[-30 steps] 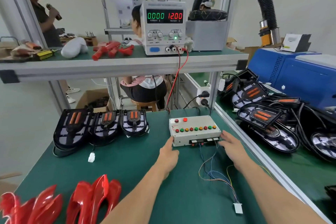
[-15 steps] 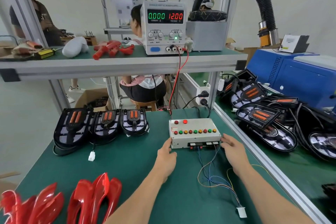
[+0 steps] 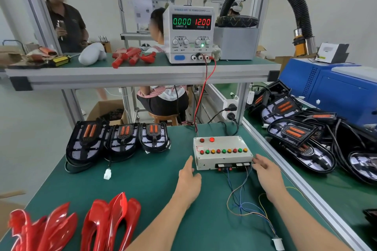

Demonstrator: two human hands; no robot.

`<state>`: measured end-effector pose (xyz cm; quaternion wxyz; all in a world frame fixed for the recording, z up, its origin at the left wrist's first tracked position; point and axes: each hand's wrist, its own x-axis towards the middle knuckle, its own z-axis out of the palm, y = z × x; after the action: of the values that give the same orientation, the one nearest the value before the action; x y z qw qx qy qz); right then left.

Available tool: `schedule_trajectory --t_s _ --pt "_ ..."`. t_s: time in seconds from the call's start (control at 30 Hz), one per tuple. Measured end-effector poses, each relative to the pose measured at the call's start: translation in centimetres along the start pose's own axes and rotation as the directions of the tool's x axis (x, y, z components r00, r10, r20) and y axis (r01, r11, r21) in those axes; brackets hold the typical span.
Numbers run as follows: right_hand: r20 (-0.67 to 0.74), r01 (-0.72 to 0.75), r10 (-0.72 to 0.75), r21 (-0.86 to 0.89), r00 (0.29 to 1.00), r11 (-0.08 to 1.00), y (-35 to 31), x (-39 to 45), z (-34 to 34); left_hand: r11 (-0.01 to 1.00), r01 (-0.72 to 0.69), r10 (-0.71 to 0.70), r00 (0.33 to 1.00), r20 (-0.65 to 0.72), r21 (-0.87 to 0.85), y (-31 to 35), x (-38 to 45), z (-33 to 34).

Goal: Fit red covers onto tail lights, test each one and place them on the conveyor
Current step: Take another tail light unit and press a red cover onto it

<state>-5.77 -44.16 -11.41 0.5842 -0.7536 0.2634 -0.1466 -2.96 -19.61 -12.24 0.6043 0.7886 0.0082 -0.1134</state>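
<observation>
Three tail lights (image 3: 120,140) on bench; two hands (image 3: 188,177); one test box (image 3: 222,152).

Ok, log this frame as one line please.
stage: pre-test | left hand: open, beside test box | right hand: open, at box corner | tail lights: uncovered

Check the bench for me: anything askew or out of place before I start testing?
Nothing looks damaged or spilled. The tester box sits slightly skewed to the bench edge, both hands at its near corners, and its lead's white connector lies loose, plugged into no tail light.
</observation>
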Motion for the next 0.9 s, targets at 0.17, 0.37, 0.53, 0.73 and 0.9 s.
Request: schedule_trajectory --t_s 0.17,0.37,0.53,0.73,0.9 --pt "-0.052 0.106 -0.11 -0.072 0.993 0.992 -1.7 -2.4 -0.6 0.994 0.051 -0.059 0.995 -0.083 -0.098 0.2 -1.9 -0.5" --pt "0.014 0.321 -0.321 -0.042 0.947 0.946 -5.6 -10.5 2.9 0.976 0.05 -0.094 0.974 -0.206 -0.211 -0.9 -5.8 -1.1" --pt "0.311 0.302 -0.27 -0.061 0.911 0.951 -4.8 -15.6 9.6 0.965 0.066 -0.138 0.951 -0.276 -0.255 -1.1 -7.7 -3.1" --pt "0.423 0.212 -0.176 -0.039 0.889 0.976 -2.4 -19.1 15.0 0.96 0.033 -0.136 0.925 -0.356 -0.279 0.5 -8.2 -7.9" --pt "0.399 0.246 -0.193 -0.086 0.897 0.965 -1.5 -20.8 15.9 0.98 -0.049 -0.052 0.872 -0.488 -0.192 2.4 -7.0 -14.8"
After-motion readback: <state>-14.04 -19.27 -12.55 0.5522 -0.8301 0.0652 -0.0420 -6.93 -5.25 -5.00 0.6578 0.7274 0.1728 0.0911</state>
